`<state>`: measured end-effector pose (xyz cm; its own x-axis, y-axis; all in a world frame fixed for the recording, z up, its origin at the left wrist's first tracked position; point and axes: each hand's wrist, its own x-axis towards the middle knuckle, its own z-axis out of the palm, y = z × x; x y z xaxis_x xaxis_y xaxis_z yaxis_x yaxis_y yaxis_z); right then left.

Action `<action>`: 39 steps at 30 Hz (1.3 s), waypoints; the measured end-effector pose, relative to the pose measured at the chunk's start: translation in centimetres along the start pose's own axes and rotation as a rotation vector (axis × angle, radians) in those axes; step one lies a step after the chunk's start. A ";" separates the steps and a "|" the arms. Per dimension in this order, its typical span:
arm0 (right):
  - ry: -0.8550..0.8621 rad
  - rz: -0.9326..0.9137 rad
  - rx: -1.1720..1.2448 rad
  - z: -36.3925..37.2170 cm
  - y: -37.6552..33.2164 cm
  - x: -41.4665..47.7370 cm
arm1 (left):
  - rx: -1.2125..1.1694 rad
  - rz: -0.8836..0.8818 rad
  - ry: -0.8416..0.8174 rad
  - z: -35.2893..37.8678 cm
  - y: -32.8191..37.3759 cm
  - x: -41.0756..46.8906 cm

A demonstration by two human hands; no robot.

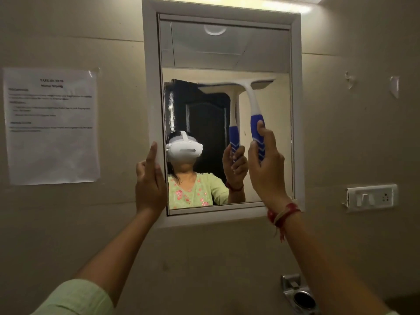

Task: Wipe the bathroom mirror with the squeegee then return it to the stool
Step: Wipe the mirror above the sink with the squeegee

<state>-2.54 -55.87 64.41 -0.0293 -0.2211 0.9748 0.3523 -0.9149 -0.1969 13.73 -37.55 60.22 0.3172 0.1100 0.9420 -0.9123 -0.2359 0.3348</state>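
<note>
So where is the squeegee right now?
In the head view, the squeegee lies against the mirror, right of centre, blade uppermost, its blue handle gripped by the right hand.

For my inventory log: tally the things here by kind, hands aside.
White-framed rectangular mirror: 1
Blue-and-white plastic squeegee: 1
White printed paper notice: 1
White switch plate: 1
Chrome wall fixture: 1
Torn tape scraps right of mirror: 2
Total: 7
</note>
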 end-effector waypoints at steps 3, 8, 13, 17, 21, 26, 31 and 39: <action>-0.016 0.027 0.010 -0.1 0.3 -2.2 | 0.013 0.010 0.005 0.0 -0.1 0.0; 0.019 0.031 0.031 0.4 -0.9 0.8 | 0.007 0.018 0.006 0.0 0.0 -0.1; 0.014 0.014 0.024 0.2 -0.7 1.3 | 0.009 0.039 0.010 0.0 -0.3 0.1; -0.010 0.036 0.033 0.0 0.2 -2.1 | -0.005 0.051 0.004 0.1 -0.4 0.1; -0.011 0.051 0.055 0.0 -0.5 -3.0 | -0.009 0.034 0.006 0.0 -0.3 -0.1; 0.028 0.048 0.033 0.3 -1.7 0.4 | 0.005 0.017 0.012 0.0 -0.2 0.0; -0.049 0.081 0.046 0.2 -0.4 -3.4 | -0.005 0.026 0.019 0.0 0.0 0.0; -0.065 0.100 0.054 0.2 -0.6 -4.1 | 0.008 0.029 0.006 -0.1 0.3 0.0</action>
<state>-2.44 -54.37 60.54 0.0688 -0.2863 0.9557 0.4005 -0.8694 -0.2893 13.43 -37.54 60.31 0.2895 0.1085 0.9510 -0.9188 -0.2471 0.3079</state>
